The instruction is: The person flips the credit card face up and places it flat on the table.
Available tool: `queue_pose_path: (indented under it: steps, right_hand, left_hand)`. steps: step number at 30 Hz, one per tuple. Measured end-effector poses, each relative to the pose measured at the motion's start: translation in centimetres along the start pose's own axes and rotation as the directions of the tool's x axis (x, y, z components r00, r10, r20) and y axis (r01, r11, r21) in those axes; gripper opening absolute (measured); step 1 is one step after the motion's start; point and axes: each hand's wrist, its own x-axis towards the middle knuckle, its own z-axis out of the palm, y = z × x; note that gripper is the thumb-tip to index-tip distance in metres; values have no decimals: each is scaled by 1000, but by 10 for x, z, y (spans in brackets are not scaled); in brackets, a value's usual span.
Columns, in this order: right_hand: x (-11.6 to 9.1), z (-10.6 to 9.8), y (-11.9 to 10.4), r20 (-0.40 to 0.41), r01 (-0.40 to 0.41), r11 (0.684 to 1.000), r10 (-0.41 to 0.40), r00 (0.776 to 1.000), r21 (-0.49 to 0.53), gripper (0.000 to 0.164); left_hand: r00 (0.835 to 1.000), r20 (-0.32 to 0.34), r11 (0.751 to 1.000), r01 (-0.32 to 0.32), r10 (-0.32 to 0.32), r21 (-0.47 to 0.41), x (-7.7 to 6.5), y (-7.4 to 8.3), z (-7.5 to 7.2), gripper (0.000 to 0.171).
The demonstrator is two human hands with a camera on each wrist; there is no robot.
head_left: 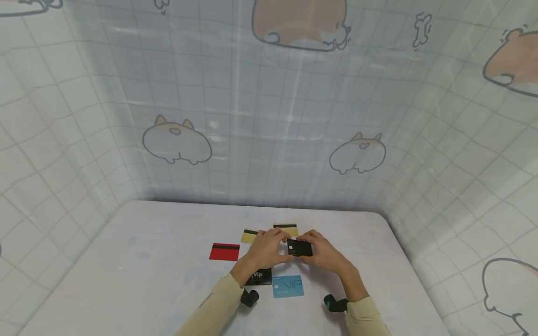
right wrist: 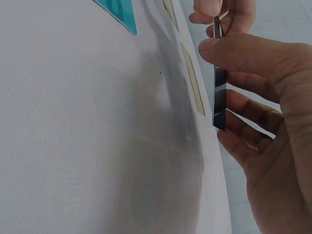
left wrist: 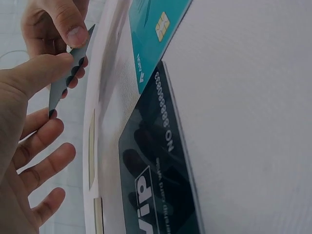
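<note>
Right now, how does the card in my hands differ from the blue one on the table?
The held card is black, the blue card light blue. Your left hand and right hand grip the held card above the table; the blue card lies flat on it. Both are rectangular.

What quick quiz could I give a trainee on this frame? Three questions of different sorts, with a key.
1. True or false: in the head view, the blue card lies nearer the person than the red card.
2. How many yellow cards show on the table in the head view?
3. Which one do the left hand and right hand hold between them?
A) the red card
B) a black card
C) the blue card

Key: 1. True. 2. Two. 3. B.
</note>
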Motion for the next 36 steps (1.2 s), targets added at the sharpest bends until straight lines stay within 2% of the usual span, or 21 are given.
queue_pose_path:
  steps: [10, 20, 27, 36]
  right_hand:
    - [2, 3, 0, 27, -11, 999, 12, 1000, -45, 54]
    - [5, 10, 2, 82, 8, 996, 0, 997, -91, 52]
    - [6, 11, 1, 107, 25, 995, -15, 994, -93, 50]
    - [7, 16, -2, 106, -35, 992, 48, 993, -125, 52]
  left_hand:
    - [1000, 12, 1000, -2, 2, 22, -2, 0, 1, 64]
    - [999, 39, 997, -5, 2, 80, -5, 1, 0, 56]
    - [998, 64, 996, 2, -8, 84, -6, 1, 0, 52]
    - [997, 80, 993, 3, -13, 114, -7, 1, 3, 51]
